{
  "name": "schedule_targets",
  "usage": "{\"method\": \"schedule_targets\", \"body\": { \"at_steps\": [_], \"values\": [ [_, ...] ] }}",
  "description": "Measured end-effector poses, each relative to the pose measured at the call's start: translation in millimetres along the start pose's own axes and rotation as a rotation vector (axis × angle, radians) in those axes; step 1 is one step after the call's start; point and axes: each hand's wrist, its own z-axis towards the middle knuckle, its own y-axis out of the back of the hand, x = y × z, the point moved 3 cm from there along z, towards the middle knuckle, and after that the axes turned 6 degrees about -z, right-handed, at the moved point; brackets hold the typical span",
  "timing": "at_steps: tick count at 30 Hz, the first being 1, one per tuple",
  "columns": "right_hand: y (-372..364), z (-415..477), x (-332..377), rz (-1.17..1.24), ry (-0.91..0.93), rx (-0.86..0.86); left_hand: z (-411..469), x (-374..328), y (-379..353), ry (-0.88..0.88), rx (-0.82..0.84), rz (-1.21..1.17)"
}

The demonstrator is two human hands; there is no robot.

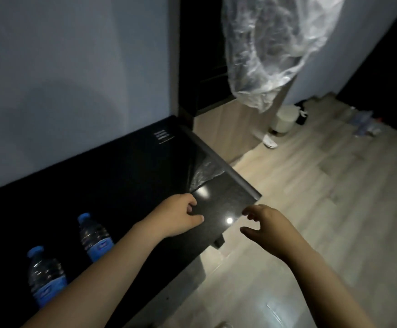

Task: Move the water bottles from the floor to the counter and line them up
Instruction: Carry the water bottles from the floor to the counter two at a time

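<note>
While the left hand (181, 216) hovers loosely curled, empty, over the counter (121, 176) corner | right hand (266, 223) fingers spread, nothing in it, past the edge | water bottle (94, 235) and second bottle (45, 275) upright on counter, left side

2 bare forearms reach forward from the lower edge, roughly parallel. The left hand (181, 216) has its fingers loosely curled and its thumb extended, with a gap between them, gripping nothing. The right hand (267, 223) hangs beside it, apart, fingers relaxed and slightly spread, empty.
</note>
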Motion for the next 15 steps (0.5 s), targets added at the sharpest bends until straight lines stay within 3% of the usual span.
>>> {"method": "schedule_targets", "body": {
  "at_steps": [8,15],
  "values": [
    [48.2,-60.8,-140.1,0.111,-0.269,-0.143,39.7,-139.0,-96.5,-0.283,0.121,0.324],
    [80.1,-106.5,-244.2,0.139,-0.439,-0.216,73.8,-227.2,-174.7,-0.386,0.203,0.342]
  ]
}}
